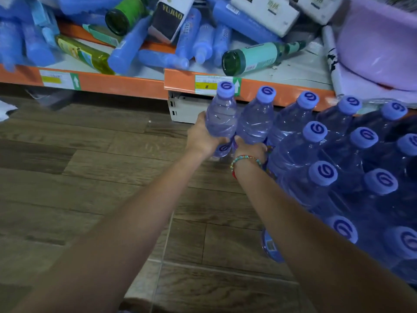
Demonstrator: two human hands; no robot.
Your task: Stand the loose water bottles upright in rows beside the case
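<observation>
Left hand (200, 136) wrapped round bottle (221, 118); right hand (250, 147) clasps neighbouring bottle (256, 123) beside case (352, 177). Likely full, heavy, thin-walled; grip low on body.

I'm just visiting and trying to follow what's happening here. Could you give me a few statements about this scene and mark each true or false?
1. The left hand grips an upright water bottle. True.
2. The right hand is empty and resting on the floor. False: it holds a second bottle next to the first.
3. A beaded bracelet sits on the right wrist. True.
4. The bottle caps are red. False: the caps are light blue with a dark swirl.
5. The orange-edged shelf holds neatly standing items. False: bottles there lie jumbled on their sides.
</observation>
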